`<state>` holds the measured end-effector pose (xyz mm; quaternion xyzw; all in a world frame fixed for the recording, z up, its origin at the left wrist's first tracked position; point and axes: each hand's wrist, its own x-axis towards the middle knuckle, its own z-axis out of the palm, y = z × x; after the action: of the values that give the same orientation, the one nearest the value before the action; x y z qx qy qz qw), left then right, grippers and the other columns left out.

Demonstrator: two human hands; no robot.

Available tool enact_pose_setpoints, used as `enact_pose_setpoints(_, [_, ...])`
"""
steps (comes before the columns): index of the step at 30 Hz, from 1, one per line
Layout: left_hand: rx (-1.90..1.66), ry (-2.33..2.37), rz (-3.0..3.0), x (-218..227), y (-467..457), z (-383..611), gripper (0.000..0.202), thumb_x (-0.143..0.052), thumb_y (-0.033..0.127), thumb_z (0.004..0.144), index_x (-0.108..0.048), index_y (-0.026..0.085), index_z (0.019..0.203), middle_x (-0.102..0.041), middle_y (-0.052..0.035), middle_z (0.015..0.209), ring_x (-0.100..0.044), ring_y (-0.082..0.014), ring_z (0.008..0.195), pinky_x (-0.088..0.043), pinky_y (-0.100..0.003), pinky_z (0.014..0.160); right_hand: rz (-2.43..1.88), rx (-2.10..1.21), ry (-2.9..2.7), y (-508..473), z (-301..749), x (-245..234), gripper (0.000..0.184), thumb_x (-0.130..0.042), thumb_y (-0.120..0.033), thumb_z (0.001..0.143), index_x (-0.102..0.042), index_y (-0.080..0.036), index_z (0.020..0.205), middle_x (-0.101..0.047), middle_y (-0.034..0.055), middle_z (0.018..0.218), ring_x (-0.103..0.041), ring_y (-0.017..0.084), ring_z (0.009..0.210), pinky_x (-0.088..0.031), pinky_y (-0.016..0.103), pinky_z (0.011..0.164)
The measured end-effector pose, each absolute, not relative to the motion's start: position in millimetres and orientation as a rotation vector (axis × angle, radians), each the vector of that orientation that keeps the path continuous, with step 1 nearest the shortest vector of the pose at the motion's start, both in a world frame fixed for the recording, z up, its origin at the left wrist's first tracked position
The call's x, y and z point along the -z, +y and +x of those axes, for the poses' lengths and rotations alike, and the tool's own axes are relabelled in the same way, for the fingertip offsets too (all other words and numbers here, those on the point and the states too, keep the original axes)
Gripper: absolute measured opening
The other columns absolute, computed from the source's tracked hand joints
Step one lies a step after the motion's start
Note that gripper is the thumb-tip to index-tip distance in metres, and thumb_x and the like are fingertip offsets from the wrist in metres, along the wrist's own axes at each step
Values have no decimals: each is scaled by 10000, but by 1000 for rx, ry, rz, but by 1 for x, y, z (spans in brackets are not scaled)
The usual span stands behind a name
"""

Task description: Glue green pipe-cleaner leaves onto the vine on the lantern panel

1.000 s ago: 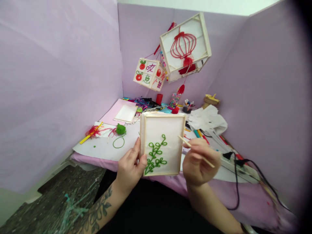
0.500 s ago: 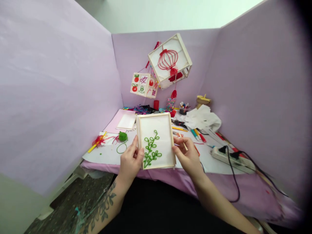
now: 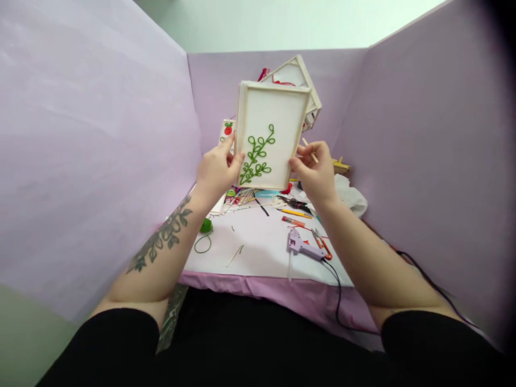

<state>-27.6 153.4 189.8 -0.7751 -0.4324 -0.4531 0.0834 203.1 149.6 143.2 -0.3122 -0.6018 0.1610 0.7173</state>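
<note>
Raised above the table is a white framed panel [image 3: 258,113], seemingly part of a box-like lantern frame, with a green looped-yarn sprig [image 3: 258,154] on its lower left. My left hand [image 3: 220,164] grips its left edge, thumb on the front. Along the right edge, my right hand [image 3: 316,169] pinches the frame, and a thin wooden stick [image 3: 309,150] sticks out between its fingers. The panel partly covers a hanging lantern [image 3: 310,91] and a smaller lantern with a red fruit design [image 3: 228,129] behind it.
On the white tabletop [image 3: 258,247] lie a lilac glue gun [image 3: 304,247] with its cord, orange-handled scissors [image 3: 324,247], pliers [image 3: 294,203], a yellow pencil [image 3: 296,213] and a green yarn ball [image 3: 206,226]. Lilac partition walls [image 3: 141,107] stand on the sides and back.
Both hands have lifted the panel up and slightly right, from low over the table to in front of the hanging lanterns. The glue gun and scissors now show below.
</note>
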Motion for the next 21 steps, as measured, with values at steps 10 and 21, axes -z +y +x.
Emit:
enact_pose_setpoints(10, [1115,-1674,-2457,-69,135,-44,193,-524,289,910,-620,164,1021,-723,-87,894,-671,-221,805,-479,-307,717,-1155,-356,-1463,134,186,-30,256,-624,-364,766,-403,-237,777,-651,37,876,-645,192,780,-532,331,687])
enact_pose_setpoints(21, [997,-1824,-2504,-21,146,-38,211,-507,237,928,-570,120,1092,-721,-146,974,-690,-254,915,-502,-342,796,-1382,-331,-1599,134,188,-2,151,-552,-271,771,-406,-236,777,-630,31,784,-620,208,726,-484,331,680])
